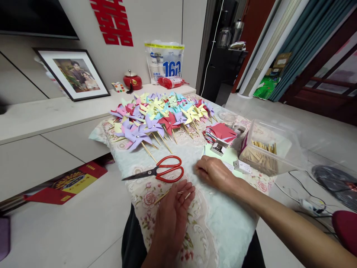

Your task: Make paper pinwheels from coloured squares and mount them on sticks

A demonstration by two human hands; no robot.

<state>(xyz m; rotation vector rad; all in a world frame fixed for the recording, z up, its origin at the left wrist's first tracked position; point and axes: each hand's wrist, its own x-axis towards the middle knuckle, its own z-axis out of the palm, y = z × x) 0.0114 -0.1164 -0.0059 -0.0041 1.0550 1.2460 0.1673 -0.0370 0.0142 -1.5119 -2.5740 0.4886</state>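
Observation:
My left hand (174,214) is palm up over the near part of the cloth, its fingers cupped. A thin wooden stick (161,197) crosses behind its thumb, held there, and small pale bits (187,195) lie on its fingers. My right hand (214,171) rests on the cloth with curled fingers; whatever they hold is hidden. Just beyond it, an open small white box (219,147) has shiny metal bits inside. Red-handled scissors (156,172) lie to the left, blades apart. Many paper pinwheels (169,123) on sticks are piled at the table's far side.
A stack of coloured paper squares (220,133) lies right of the pinwheels. Further right, a clear plastic bin (284,149) contains wooden sticks (264,147). Another little white box (242,166) sits on pale green paper. A white ledge (55,115) borders the table's far left; cables (309,204) run across the floor.

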